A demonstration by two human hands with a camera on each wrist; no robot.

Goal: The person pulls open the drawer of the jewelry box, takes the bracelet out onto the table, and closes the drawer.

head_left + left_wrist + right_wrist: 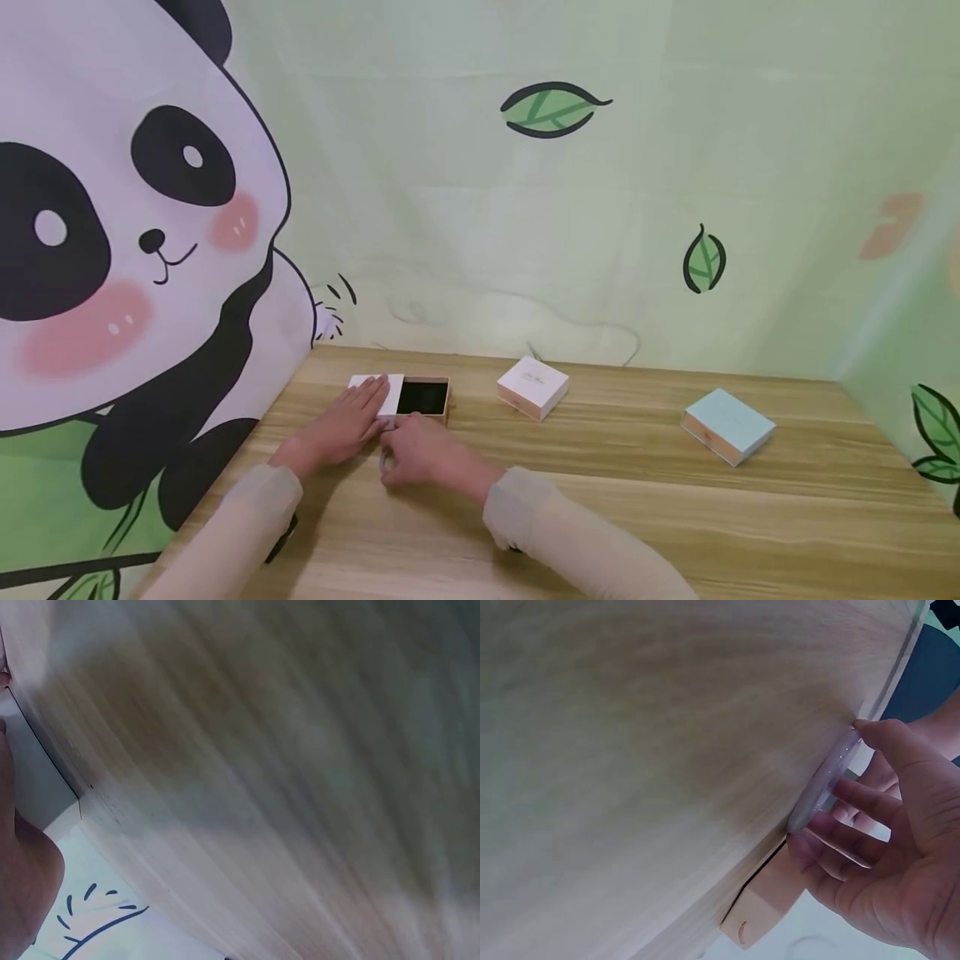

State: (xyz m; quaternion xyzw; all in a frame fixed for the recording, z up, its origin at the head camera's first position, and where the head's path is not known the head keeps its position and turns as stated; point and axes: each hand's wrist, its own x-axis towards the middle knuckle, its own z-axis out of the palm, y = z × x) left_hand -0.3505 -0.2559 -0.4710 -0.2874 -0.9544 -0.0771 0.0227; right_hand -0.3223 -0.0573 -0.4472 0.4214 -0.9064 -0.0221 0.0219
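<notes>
On the left of the table, a white box (395,393) has its drawer (424,398) pulled out to the right, showing a black inside. My left hand (341,427) rests on the white cover with fingers extended. In the left wrist view only a corner of the box (37,776) and part of that hand show. Just in front of the box, my right hand (431,454) pinches a pale, translucent lilac bangle (825,780) between thumb and fingers. The bangle stands on edge close to the tabletop, beside the drawer's pinkish side (769,892).
A closed white box (534,382) with pinkish sides sits at the middle back of the wooden table (600,517). Farther right lies a light blue box (727,421). A printed panda and leaf backdrop (450,167) rises behind the table's back edge.
</notes>
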